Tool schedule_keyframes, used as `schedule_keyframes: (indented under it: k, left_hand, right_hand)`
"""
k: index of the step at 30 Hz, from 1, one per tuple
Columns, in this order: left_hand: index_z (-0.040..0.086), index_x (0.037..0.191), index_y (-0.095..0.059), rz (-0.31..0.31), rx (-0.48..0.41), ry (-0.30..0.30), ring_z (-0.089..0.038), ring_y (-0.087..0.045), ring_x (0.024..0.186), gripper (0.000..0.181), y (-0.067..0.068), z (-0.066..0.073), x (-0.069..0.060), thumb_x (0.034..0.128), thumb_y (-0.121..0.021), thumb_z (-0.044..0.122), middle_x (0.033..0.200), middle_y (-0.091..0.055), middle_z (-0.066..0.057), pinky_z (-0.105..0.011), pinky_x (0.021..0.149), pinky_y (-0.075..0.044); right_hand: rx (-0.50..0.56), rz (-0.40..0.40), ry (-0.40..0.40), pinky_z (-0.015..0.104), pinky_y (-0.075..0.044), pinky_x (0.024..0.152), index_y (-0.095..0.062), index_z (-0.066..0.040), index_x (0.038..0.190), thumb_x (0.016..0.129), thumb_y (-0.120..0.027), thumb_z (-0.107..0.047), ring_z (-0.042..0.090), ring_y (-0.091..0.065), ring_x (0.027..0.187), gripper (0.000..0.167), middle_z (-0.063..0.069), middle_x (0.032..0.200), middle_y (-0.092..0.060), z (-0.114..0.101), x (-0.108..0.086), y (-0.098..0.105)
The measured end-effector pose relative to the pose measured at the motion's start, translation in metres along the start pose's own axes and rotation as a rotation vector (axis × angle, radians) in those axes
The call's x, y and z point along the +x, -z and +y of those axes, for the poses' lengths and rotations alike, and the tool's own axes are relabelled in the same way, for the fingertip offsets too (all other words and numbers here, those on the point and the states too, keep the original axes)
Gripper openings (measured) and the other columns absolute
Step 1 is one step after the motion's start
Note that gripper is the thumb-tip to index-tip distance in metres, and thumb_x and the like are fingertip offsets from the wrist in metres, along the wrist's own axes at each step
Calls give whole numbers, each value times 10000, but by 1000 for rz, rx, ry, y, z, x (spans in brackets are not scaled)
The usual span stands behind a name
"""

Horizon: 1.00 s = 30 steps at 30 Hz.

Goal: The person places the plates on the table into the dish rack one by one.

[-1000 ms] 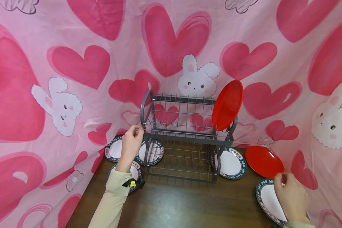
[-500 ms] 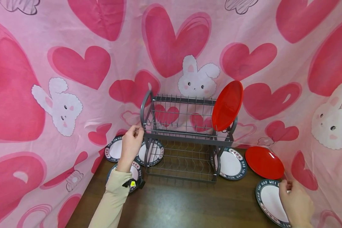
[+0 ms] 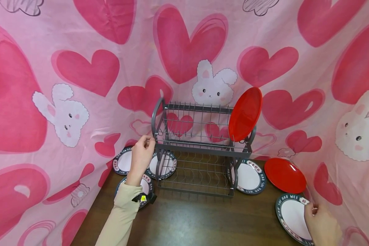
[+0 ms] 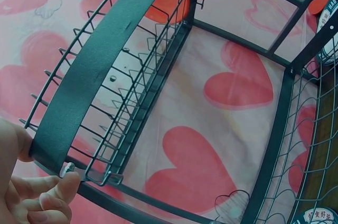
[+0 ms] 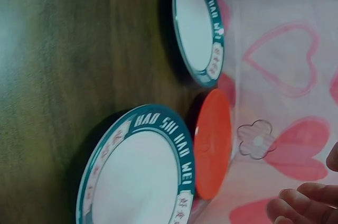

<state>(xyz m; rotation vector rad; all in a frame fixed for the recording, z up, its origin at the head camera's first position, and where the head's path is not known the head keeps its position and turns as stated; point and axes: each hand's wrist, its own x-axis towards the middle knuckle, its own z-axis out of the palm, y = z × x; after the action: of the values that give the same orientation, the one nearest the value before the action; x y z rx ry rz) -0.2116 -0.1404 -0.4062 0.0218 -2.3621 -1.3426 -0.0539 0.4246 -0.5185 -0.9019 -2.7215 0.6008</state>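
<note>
My left hand holds the left front corner of a dark two-tier dish rack. In the left wrist view, its thumb and fingers pinch the rack's flat front bar. One red plate stands tilted at the right end of the upper tier. On the right side, my right hand hovers by a white plate with a dark green lettered rim, partly covering it in the head view. The right wrist view shows that hand's fingers loosely bent, apart from the plate, holding nothing.
A second red plate lies behind the right-hand plate. Another green-rimmed plate lies beside the rack's right leg. More such plates lie left of the rack, partly behind my left arm. A pink heart-patterned cloth surrounds the wooden table.
My right hand has shifted right and toward me, away from the red plate on the table, uncovering more of the green-rimmed plate. The left hand stays on the rack.
</note>
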Motion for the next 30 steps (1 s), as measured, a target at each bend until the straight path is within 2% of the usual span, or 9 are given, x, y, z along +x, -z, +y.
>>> schedule_keyframes:
  k: [5,10,13,17,24,30]
  left_hand:
    - [45,1076,-699,-2,-1,-4,-237,-539,637,257,-1,0,0,1030,-547,247,765,-620,-82,-345,563,-420]
    - [44,1074,-702,0,2,-9,-238,-545,647,257,-1,0,0,1029,-547,245,776,-631,-86,-346,570,-423]
    - [46,1085,-703,-3,-1,-8,-244,-547,640,262,0,0,-1,1034,-544,248,778,-634,-92,-350,566,-427]
    - [48,1094,-704,-6,-6,-9,-242,-547,631,269,0,0,-2,1040,-542,256,776,-631,-92,-349,564,-429]
    - [48,1093,-703,-5,-14,-19,-240,-532,616,266,0,0,-3,1044,-542,253,742,-600,-80,-346,553,-417]
    - [51,1086,-704,-2,-18,-21,-239,-533,616,261,-1,-1,-2,1045,-542,252,746,-599,-79,-343,554,-418]
  right_hand:
    - [-18,-39,-43,622,-482,728,-563,84,998,1012,-425,-263,459,-594,765,373,362,919,-642,12,2,-6]
    - [-43,-88,-91,625,-482,752,-535,117,1061,1021,-392,-274,463,-592,768,418,381,935,-627,23,2,-8]
    - [-68,-117,-110,605,-486,750,-520,123,1100,1025,-364,-297,452,-594,764,454,362,903,-627,29,3,-10]
    - [-91,-134,-129,584,-490,737,-509,131,1078,1026,-366,-299,427,-586,757,457,324,849,-617,38,4,-13]
    - [-126,-126,-196,642,-489,846,-484,149,1171,1025,-397,-286,518,-531,939,466,397,1083,-501,53,4,-26]
    - [-140,-113,-226,640,-470,867,-480,150,1142,1021,-382,-269,548,-508,989,446,400,1092,-456,60,1,-34]
